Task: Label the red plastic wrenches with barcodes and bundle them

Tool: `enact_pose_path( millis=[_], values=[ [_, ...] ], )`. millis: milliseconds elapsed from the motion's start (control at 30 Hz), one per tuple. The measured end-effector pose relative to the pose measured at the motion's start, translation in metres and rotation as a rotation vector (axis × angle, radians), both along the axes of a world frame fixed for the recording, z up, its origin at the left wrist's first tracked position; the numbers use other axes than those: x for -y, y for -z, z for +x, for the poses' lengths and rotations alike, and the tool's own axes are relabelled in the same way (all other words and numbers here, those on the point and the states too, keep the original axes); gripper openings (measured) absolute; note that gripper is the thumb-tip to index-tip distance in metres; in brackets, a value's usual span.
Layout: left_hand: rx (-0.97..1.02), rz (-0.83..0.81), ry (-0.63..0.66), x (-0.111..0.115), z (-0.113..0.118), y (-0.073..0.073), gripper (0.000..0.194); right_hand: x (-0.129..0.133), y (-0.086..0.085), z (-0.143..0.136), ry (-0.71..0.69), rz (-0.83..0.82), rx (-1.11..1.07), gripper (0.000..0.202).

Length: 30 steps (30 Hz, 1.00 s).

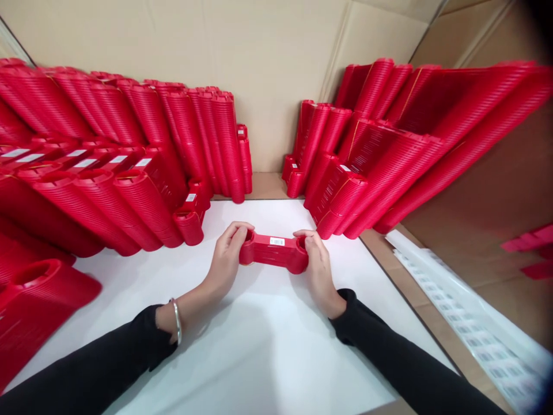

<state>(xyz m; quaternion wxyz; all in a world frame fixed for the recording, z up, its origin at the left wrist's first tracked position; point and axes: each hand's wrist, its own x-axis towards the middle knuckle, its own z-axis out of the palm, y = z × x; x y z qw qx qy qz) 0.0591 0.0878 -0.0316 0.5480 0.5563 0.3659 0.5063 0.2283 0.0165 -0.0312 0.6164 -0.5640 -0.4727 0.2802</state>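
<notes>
A short stack of red plastic pieces [275, 255], with a ring-shaped opening at each end, is held level over the white tabletop [242, 340]. On its top, near the middle, is a small white barcode label [277, 241]. My left hand [228, 248] grips the left ring end, thumb by the opening. Around the right ring end my right hand [316, 259] is closed in the same way. The fingers behind and under the stack are partly hidden. Whether its underside touches the table I cannot tell.
Tall red stacks [228, 150] line the left and back; more red stacks [389, 161] lean at the right. Cardboard walls [276, 69] rise behind. Sheets of printed labels [458, 311] lie along the right edge. One red stack [47, 305] stands at the near left.
</notes>
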Motion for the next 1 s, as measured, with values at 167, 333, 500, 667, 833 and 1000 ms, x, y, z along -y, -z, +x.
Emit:
enact_pose_path(
  millis=[167, 333, 500, 667, 833, 1000],
  values=[
    [-0.14, 0.116, -0.141, -0.002, 0.005, 0.002, 0.038, -0.008, 0.002, -0.009, 0.101, 0.023, -0.01, 0.032],
    [-0.186, 0.132, -0.225, -0.004, 0.01, 0.004, 0.04, -0.023, 0.002, -0.01, 0.169, 0.052, 0.055, 0.032],
    [-0.145, 0.151, -0.166, -0.005, 0.01, 0.005, 0.039, -0.025, 0.006, -0.003, 0.154, 0.068, 0.099, 0.03],
    [-0.152, 0.225, -0.163, -0.008, 0.009, 0.007, 0.041, -0.017, -0.012, 0.02, -0.035, 0.111, 0.319, 0.025],
    [-0.111, 0.282, -0.144, -0.012, 0.011, 0.008, 0.045, -0.016, -0.044, 0.028, -0.3, 0.074, 0.81, 0.02],
    [-0.065, 0.248, -0.138, -0.01, 0.011, 0.007, 0.043, -0.016, -0.046, 0.022, -0.29, -0.029, 0.745, 0.013]
  ],
)
